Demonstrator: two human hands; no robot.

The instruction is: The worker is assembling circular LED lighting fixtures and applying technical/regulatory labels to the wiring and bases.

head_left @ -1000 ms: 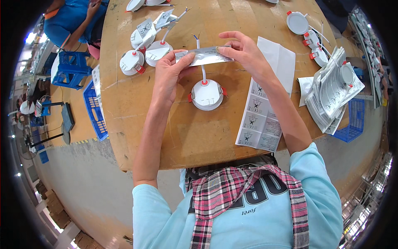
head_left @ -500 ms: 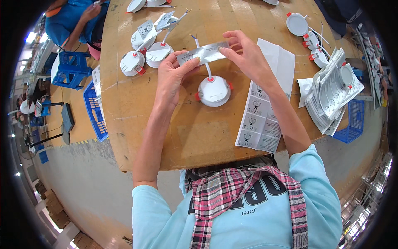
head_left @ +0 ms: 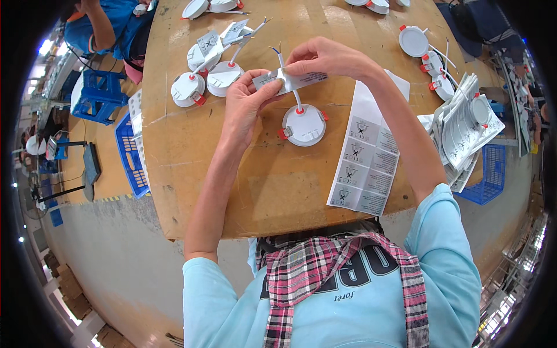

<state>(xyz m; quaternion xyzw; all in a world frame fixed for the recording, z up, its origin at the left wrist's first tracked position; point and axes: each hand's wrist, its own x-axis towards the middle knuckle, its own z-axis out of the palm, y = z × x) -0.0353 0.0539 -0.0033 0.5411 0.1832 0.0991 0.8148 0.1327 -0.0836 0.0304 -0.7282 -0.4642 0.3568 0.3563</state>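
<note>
A silvery printed label (head_left: pixel 313 78) lies against the white cable (head_left: pixel 297 97) of a round downlight (head_left: pixel 305 129). The lamp rests back side up on the table, its red-tipped spring clips at the sides. My left hand (head_left: pixel 243 107) pinches the label's left part, thumb on top. From the right, my right hand (head_left: pixel 331 57) has its fingers closed on the label beside the cable, just under the bare wire ends. A partly peeled sheet of labels (head_left: pixel 365 156) lies under my right forearm.
Downlights (head_left: pixel 223 78), some with labels on their cables, sit at the far left. More lamps (head_left: pixel 413 42) and a stack of label sheets (head_left: pixel 464 130) are on the right. Blue crates (head_left: pixel 132 153) flank the brown table (head_left: pixel 191 191). Another person (head_left: pixel 107 29) sits at far left.
My right hand has moved left along the label to the cable, its wrist now higher. The downlight has shifted slightly right and turned a little. The label tilts differently.
</note>
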